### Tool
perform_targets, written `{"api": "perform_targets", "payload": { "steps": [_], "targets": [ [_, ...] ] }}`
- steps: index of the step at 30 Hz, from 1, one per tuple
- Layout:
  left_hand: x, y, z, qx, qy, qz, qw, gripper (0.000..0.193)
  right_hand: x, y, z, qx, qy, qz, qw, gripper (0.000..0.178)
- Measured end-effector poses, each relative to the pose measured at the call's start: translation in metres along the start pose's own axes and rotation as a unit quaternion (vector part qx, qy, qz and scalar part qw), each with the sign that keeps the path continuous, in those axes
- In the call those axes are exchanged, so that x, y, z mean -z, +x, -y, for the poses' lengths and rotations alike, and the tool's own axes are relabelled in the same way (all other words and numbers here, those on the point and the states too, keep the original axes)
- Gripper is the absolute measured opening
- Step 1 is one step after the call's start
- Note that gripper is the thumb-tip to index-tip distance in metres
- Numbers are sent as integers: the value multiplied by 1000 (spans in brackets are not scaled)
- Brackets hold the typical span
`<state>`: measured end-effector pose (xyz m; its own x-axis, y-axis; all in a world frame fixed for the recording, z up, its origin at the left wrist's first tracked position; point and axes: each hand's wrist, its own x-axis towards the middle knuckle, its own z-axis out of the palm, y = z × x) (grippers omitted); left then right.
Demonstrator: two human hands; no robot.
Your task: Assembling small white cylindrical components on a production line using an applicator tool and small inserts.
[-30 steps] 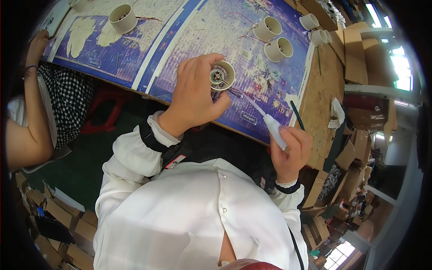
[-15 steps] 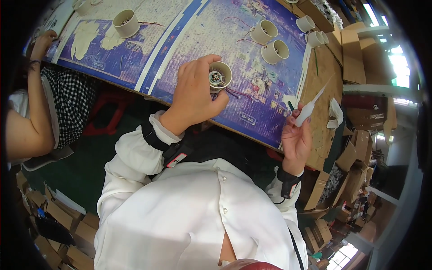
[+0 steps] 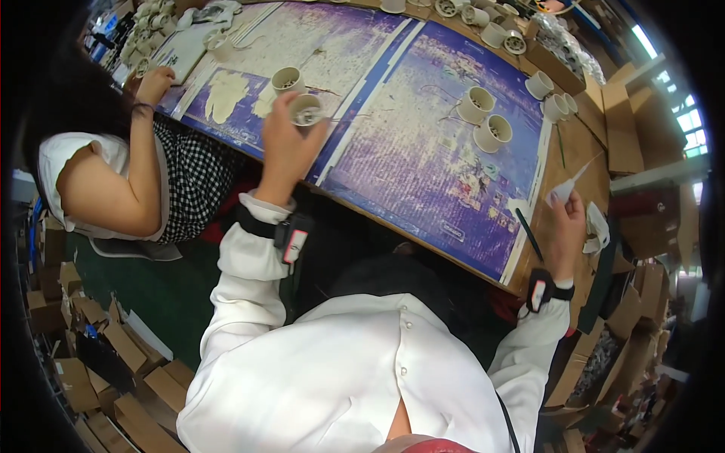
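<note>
White plastic makes up the cup (image 3: 306,110), which is held up in the closed left hand (image 3: 283,143) above the purple mat (image 3: 423,158), near another cup (image 3: 288,78). A white paper slip (image 3: 563,189) is pinched in the right hand (image 3: 568,230) at the table edge (image 3: 529,275). It looks like the cup is being checked or put together; next, cup and slip may need to be brought together with care

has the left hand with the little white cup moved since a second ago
Yes. The left hand has carried the white cup leftward along the purple mat, away from the pair of cups standing on it and next to another cup.
</note>
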<state>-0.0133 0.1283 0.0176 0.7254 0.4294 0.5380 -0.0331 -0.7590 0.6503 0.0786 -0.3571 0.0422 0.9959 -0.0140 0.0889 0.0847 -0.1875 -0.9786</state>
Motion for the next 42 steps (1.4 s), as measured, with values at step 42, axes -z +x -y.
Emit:
{"api": "perform_targets", "payload": {
  "steps": [42],
  "targets": [
    [-50,-20,-136,-151,-6,288,946,33,-112,-57,54,223,-195,242,924,41]
  ]
}}
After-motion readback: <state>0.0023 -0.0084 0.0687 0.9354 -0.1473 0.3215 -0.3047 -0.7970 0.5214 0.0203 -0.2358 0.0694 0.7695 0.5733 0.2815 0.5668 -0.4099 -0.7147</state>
